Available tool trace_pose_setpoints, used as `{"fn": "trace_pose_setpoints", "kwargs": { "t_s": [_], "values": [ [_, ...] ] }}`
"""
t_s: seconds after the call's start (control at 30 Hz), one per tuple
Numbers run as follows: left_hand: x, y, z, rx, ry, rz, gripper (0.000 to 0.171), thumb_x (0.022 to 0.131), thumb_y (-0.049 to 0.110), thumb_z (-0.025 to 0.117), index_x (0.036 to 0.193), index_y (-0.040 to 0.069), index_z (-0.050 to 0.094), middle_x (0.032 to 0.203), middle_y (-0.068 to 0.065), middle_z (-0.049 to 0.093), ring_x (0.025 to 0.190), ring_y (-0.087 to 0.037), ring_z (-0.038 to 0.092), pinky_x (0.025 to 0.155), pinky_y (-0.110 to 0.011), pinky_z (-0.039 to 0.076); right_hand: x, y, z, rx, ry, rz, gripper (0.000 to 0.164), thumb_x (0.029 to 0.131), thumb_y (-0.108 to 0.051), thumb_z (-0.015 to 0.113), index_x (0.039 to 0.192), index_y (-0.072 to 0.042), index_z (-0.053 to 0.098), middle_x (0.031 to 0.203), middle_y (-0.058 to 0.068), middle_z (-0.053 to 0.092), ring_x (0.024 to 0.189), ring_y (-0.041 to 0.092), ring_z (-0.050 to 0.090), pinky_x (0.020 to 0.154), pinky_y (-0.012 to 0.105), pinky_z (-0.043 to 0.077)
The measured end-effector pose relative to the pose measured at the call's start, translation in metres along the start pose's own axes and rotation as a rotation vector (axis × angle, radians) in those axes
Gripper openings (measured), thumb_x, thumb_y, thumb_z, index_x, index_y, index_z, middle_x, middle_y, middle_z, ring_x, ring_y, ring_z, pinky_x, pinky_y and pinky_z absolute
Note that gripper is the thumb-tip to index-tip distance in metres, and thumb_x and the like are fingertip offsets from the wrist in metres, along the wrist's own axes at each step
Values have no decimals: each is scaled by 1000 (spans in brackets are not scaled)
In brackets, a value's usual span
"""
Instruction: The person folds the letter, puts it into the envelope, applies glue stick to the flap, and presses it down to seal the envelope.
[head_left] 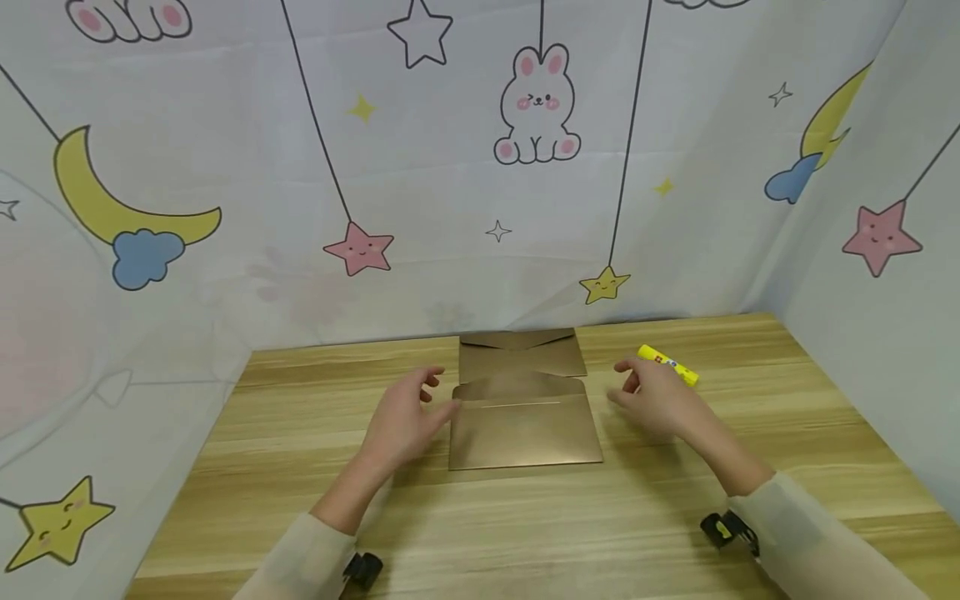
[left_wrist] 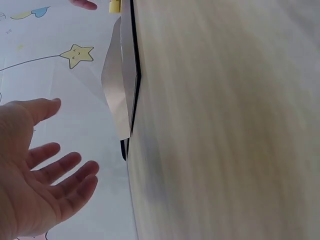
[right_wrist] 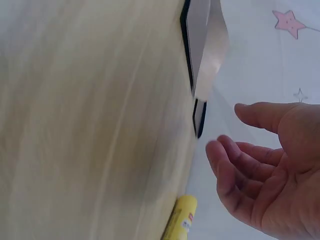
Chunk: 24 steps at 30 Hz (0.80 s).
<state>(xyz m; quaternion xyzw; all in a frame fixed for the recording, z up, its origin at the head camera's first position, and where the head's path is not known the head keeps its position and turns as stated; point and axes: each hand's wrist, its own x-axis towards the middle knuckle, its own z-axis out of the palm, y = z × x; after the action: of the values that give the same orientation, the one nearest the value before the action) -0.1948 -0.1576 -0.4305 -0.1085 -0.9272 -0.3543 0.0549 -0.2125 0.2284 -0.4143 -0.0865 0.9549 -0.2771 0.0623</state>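
Observation:
A brown envelope (head_left: 525, 435) lies on the table with its flap (head_left: 519, 385) raised at the far side. Behind it is a second brown envelope (head_left: 517, 360), its flap folded down. My left hand (head_left: 408, 417) hovers at the left edge of the near envelope, thumb by its corner, fingers relaxed and holding nothing. On the other side, my right hand (head_left: 656, 396) hangs over the table with loosely bent fingers and nothing in them. A yellow glue stick (head_left: 684, 374) lies just beyond the right hand, which partly covers it in the head view.
The wood-grain table (head_left: 517, 533) ends at the back against a white curtain (head_left: 450, 167) printed with stars, moons and a rabbit. More of this cloth stands along the left and right sides. Each sleeve carries a small black wrist camera (head_left: 363, 570).

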Motion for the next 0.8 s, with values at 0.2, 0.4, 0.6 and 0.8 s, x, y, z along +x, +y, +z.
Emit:
{"fn": "trace_pose_setpoints", "kwargs": {
  "t_s": [0.2,0.4,0.6,0.8],
  "values": [
    [7,2,0,112,59,140,63,98,41,78,149,9,58,142,-12,63,129,-33,61,105,-52,52,8,17,-15,-117,86,43,54,104,-24,68,145,9,53,118,24,68,101,38,67,84,56,55],
    [19,8,4,180,76,226,69,98,48,77,152,10,56,146,-9,60,135,-33,57,110,-51,49,18,35,-23,-216,155,15,53,102,-18,69,141,14,53,132,36,61,115,51,62,93,65,53],
    [29,11,11,226,45,272,69,96,47,79,150,10,58,148,-10,59,136,-35,56,114,-51,45,25,51,-25,-283,171,26,54,100,-19,71,139,14,55,135,38,57,118,57,58,97,69,48],
    [31,10,17,203,16,249,69,97,49,77,151,10,58,149,-12,58,138,-35,54,114,-52,44,32,59,-25,-319,148,32,54,98,-20,71,136,15,57,129,38,59,113,55,60,94,68,49]
  ]
}}
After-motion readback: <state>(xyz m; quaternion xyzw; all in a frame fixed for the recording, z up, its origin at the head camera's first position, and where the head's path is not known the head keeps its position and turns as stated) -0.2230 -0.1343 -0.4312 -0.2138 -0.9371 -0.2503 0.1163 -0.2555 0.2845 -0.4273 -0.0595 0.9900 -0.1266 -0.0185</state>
